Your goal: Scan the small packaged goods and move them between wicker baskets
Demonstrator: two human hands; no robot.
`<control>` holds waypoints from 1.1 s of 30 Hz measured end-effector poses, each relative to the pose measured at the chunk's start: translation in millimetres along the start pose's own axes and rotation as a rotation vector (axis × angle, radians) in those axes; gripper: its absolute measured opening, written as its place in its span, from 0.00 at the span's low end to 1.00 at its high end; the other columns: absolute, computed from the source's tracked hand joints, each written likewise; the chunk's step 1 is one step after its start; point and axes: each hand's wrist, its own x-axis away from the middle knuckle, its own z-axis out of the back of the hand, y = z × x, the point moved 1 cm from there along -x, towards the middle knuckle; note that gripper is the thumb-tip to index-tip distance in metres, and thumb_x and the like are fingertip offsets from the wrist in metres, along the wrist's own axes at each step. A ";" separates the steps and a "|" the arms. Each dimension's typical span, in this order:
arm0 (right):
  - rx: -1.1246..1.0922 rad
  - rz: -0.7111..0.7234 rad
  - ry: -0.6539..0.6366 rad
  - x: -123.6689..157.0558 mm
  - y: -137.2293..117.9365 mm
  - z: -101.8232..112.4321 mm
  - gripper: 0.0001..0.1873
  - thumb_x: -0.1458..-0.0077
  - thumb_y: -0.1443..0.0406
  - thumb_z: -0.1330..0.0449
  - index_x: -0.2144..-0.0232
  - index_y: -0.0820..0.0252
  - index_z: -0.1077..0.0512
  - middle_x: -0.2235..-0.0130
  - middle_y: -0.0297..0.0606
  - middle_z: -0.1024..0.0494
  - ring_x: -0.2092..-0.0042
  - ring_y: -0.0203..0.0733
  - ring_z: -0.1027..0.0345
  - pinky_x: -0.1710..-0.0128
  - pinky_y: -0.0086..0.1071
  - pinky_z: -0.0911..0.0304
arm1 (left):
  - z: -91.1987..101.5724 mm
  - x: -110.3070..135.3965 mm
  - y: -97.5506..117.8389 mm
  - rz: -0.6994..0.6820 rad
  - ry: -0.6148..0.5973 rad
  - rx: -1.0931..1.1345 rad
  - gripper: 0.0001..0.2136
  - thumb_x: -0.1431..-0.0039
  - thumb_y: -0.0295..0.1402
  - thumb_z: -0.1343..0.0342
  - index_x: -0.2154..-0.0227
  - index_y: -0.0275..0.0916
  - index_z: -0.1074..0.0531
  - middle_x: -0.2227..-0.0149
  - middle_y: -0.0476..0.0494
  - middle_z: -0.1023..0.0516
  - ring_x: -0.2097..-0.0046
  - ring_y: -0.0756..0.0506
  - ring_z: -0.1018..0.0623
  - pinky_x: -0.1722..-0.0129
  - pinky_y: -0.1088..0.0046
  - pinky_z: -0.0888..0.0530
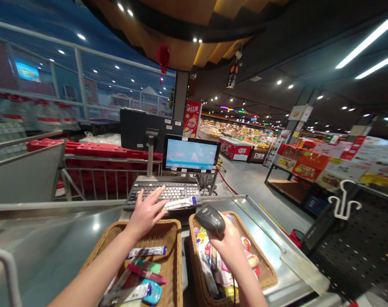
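My left hand [148, 209] lies over the left side of a black keyboard [177, 192], fingers spread, with nothing gripped. A slim white and blue packet [180, 204] rests along the keyboard's front edge, close to my fingertips. In my right hand [227, 238] is a dark handheld barcode scanner [210, 219], its head pointing left and up. The scanner is above a wicker basket [272, 279] full of small colourful packaged goods. Below my left forearm sits a second wicker basket [178, 273] holding several slim packets, a pink pen-like item [147, 273] and a blue item [153, 292].
Behind the keyboard stand a lit monitor [191, 154] and the dark back of another screen [136, 130]. Both baskets rest on a metal counter [62, 238]. A white hook [344, 202] hangs on a black perforated panel [357, 238] at right. Stacked boxes [334, 164] stand beyond the aisle.
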 end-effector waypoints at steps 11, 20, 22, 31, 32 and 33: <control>-0.021 -0.016 -0.057 2.6 -15.2 -28.7 0.16 0.53 0.68 0.42 0.60 0.61 0.25 0.60 0.42 0.20 0.57 0.50 0.26 0.56 0.39 0.32 | -9.8 69.2 -21.0 0.042 -0.183 0.050 0.10 0.39 0.37 0.47 0.58 0.45 0.25 0.35 0.35 0.39 0.37 0.36 0.34 0.37 0.37 0.52; -0.029 -0.057 -0.089 11.4 -20.7 -51.3 0.11 0.54 0.68 0.43 0.66 0.59 0.25 0.64 0.39 0.20 0.61 0.48 0.26 0.58 0.37 0.32 | -19.1 129.9 -22.0 0.096 -0.493 0.167 0.04 0.45 0.32 0.42 0.67 0.43 0.23 0.41 0.36 0.30 0.38 0.35 0.32 0.38 0.36 0.52; -0.035 -0.065 -0.092 13.8 -22.6 -54.0 0.10 0.55 0.68 0.43 0.67 0.59 0.25 0.65 0.38 0.20 0.63 0.46 0.27 0.60 0.36 0.32 | -20.3 138.9 -21.6 0.111 -0.550 0.185 0.05 0.46 0.31 0.41 0.68 0.44 0.22 0.41 0.36 0.28 0.38 0.35 0.32 0.38 0.36 0.51; -0.042 -0.117 -0.090 24.5 -28.4 -54.4 0.08 0.53 0.66 0.42 0.68 0.60 0.25 0.67 0.39 0.21 0.64 0.45 0.27 0.62 0.35 0.33 | -29.1 158.9 -17.0 0.103 -0.834 0.187 0.07 0.57 0.33 0.36 0.71 0.45 0.21 0.46 0.38 0.24 0.41 0.33 0.29 0.38 0.37 0.52; -0.041 -0.124 -0.091 25.4 -28.0 -53.1 0.08 0.52 0.66 0.42 0.68 0.60 0.25 0.67 0.39 0.21 0.64 0.45 0.27 0.62 0.35 0.33 | -29.6 159.5 -16.1 0.104 -0.851 0.187 0.08 0.59 0.32 0.35 0.71 0.44 0.21 0.46 0.36 0.24 0.42 0.32 0.29 0.39 0.36 0.51; -0.041 -0.131 -0.090 26.2 -27.5 -51.5 0.08 0.52 0.66 0.42 0.67 0.60 0.25 0.67 0.39 0.20 0.64 0.46 0.27 0.61 0.35 0.33 | -29.9 159.3 -15.1 0.106 -0.864 0.187 0.08 0.61 0.32 0.34 0.72 0.43 0.21 0.45 0.35 0.25 0.42 0.31 0.29 0.40 0.35 0.49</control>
